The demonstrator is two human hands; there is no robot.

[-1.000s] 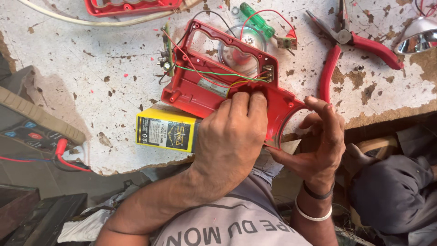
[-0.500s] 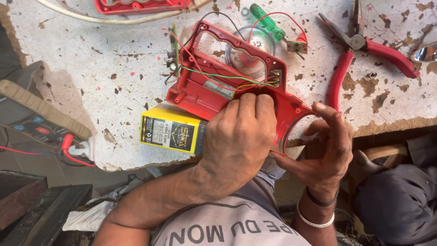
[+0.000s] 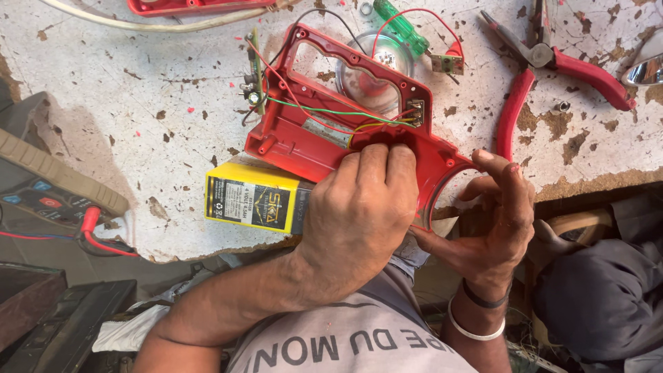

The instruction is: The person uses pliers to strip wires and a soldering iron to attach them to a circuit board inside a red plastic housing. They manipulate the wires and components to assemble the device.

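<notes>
Bright, even daylight is falling on the white, chipped desk [image 3: 138, 103], so its paint is reading pale and slightly washed out toward the top edge. Shadows are staying soft: a faint one is lying under the red plastic housing [image 3: 324, 131], and a darker one is sitting beneath the left hand [image 3: 359, 214] where it is covering the housing's lower end. Small glare spots are glinting on the clear round lens [image 3: 376, 69] behind the housing and on the shiny metal piece [image 3: 649, 69] far right of it. The housing and wires are showing sharp. Below the desk's edge the picture is dropping into dim, murky shade, and the corners are looking a little stretched.
</notes>
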